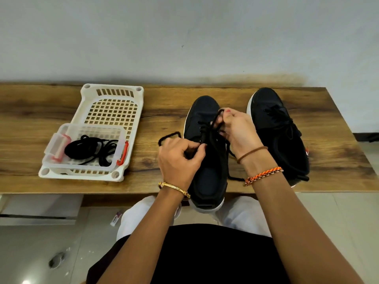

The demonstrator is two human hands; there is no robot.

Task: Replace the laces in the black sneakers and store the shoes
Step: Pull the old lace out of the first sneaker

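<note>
Fingers [226, 116] of the right hand [239, 132] pinched a lace [213, 121] loop while the left hand [180, 158] gripped the other strand, likely for tension. That sneaker [207, 177] overhung the table's [338, 156] near edge; spare laces [90, 149] lay in the tub [61, 132].

Wooden table [332, 140] against pale wall [184, 33]; white perforated basket [111, 103] at its left; tiled floor [41, 253] below, small packet [116, 218] lying there.
</note>
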